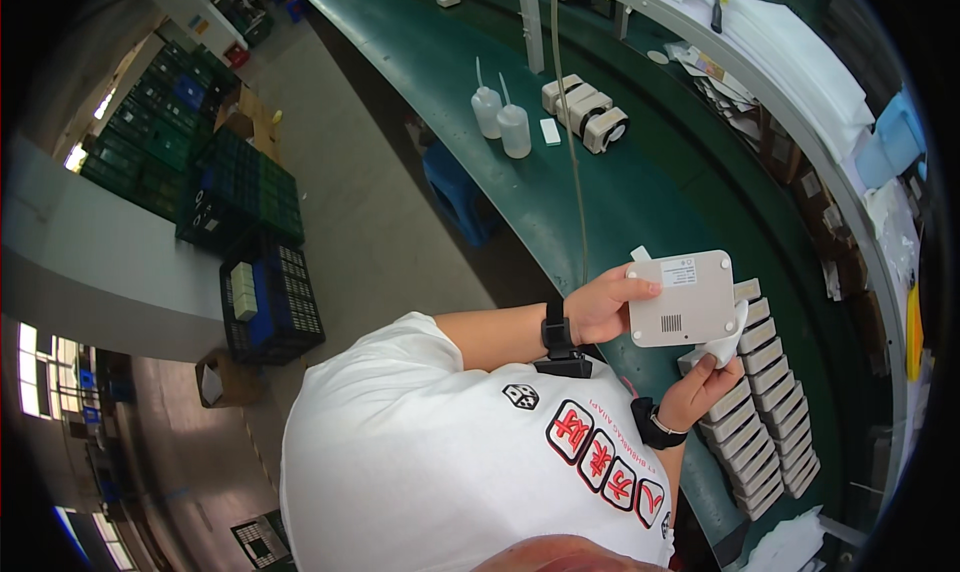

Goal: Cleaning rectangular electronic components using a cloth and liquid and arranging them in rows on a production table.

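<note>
While my L hand (600, 307) grips the pale boxy device (690, 317) by its 9 o'clock edge, thumb on the labelled face, fingers behind, my R hand (695, 392) pinches a bunched white cloth (728, 342) at the 4 o'clock corner (cloth or tissue, can't tell). Device = clock centre: it's held up over the worktop (625, 207), base side twd me, round feet near corners.

Handling, my guess: light, stiff plastic shell, a bit slippery on the smooth face, prob scuffs or cracks if dropped. Best hold = side edges, keeping off label & vent slots. Cloth looks soft, limp; pinch is fine.

Surroundings: two rows of similar pale units (750, 422) at approx 5 o'clock, packed tight, just beyond R hand, so an elbow or cloth swing that way could knock them. Small white piece (640, 255) just by the device at 11. Thin hose (572, 152) hangs down at 10–11, crossing in front of a beige stack (585, 112); main snag for L side. Two squeeze bottles (513, 132) farther off, 10–11, tippable but well apart. Blue stool (455, 192) at 10, off the worktop edge.
</note>
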A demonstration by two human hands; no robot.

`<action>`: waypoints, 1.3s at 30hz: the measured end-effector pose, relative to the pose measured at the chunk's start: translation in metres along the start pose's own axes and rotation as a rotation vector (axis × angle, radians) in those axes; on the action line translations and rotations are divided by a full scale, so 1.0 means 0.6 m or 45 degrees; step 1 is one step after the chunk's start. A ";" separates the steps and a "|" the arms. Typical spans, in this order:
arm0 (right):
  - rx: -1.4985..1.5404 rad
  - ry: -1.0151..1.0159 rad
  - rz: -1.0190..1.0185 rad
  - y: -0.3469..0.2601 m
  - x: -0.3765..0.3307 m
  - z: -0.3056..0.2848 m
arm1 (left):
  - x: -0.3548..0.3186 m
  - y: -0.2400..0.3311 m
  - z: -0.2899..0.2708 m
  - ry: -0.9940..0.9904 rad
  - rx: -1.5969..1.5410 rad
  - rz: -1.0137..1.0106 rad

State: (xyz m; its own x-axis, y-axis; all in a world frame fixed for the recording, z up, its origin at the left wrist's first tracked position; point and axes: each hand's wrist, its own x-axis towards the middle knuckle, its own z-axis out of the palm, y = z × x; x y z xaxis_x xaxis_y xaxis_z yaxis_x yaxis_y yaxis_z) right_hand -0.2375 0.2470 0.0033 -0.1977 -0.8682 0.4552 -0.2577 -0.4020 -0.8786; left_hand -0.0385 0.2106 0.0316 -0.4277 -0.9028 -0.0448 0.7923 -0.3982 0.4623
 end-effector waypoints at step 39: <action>-0.067 -0.962 -0.320 -0.035 0.050 0.009 | 0.044 -0.018 -0.066 0.305 -0.706 -0.556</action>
State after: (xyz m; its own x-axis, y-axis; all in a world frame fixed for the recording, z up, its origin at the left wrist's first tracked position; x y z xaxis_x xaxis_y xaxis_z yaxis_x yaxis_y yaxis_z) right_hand -0.2331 0.2278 0.0350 0.5618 -0.7235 0.4012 -0.2574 -0.6138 -0.7464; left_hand -0.0411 0.1845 -0.0096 -0.6977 -0.6288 -0.3433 0.7022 -0.6952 -0.1536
